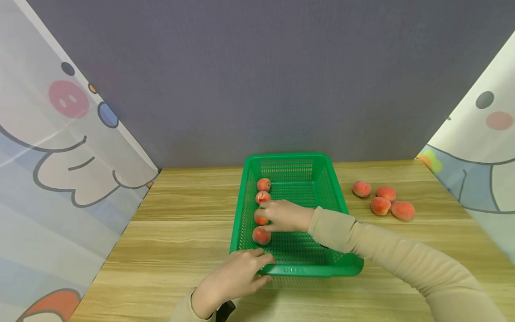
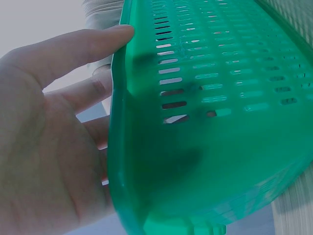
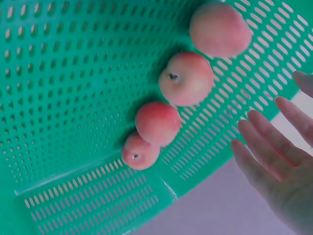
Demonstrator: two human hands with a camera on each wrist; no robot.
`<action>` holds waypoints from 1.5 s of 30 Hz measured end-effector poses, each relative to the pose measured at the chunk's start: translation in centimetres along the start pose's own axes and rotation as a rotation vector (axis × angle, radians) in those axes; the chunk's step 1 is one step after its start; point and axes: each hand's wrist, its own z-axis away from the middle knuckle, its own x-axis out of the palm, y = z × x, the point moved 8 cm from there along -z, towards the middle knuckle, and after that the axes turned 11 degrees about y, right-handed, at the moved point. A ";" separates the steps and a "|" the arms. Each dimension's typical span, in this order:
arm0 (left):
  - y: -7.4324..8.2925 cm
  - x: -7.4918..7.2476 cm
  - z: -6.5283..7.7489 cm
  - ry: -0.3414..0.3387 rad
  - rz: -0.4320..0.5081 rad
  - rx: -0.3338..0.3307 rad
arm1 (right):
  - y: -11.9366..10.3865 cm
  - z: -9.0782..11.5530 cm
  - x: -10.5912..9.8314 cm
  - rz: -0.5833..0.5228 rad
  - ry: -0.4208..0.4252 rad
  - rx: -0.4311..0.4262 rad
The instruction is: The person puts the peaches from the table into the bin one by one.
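A green plastic basket [image 1: 299,270] with slotted walls stands on the table. My left hand [image 1: 239,275] holds its near rim at the left corner; in the left wrist view, the thumb of that hand [image 2: 54,132] lies on one side of the rim and the fingers on the other. Several peaches [image 1: 261,235] line the basket's left wall in a row. Over the middle of this row is my right hand [image 1: 286,215], partly covering a peach. The right wrist view shows this hand [image 3: 281,166] with extended fingers, apart from the peaches [image 3: 220,30] and holding nothing.
Several more peaches [image 1: 380,205] lie grouped on the wooden table [image 1: 181,219], right of the basket. A grey panel [image 1: 281,80] rises behind the table. Printed cartoon curtains [image 1: 52,147] hang at both sides.
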 end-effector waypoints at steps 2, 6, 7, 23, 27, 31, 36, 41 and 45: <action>0.0 0.0 0.0 0.001 0.006 -0.002 | 0.1 0.0 -0.6 0.004 0.021 -0.012; 0.0 0.0 0.0 0.008 0.020 -0.001 | 0.2 0.0 -1.6 0.014 0.060 -0.023; 0.0 0.0 0.0 0.007 0.025 -0.002 | 0.3 0.0 -1.9 0.017 0.067 -0.023; 0.0 -0.1 -0.1 -0.027 0.032 -0.022 | 1.7 0.7 -5.7 0.027 0.158 0.040; -0.1 -0.1 -0.1 -0.038 0.025 -0.029 | 2.4 1.3 -6.7 0.035 0.169 0.069; 0.0 -0.1 -0.1 -0.025 0.019 -0.019 | 3.1 1.9 -7.6 0.041 0.195 0.079; 0.1 -0.3 -0.1 -0.004 0.012 -0.002 | 4.1 2.6 -8.8 0.053 0.230 0.091; 0.0 -0.2 0.0 -0.019 0.028 -0.021 | 5.4 3.4 -10.0 0.053 0.268 0.112; 0.0 -0.2 0.0 -0.025 0.025 -0.024 | 6.9 4.0 -10.7 0.049 0.275 0.161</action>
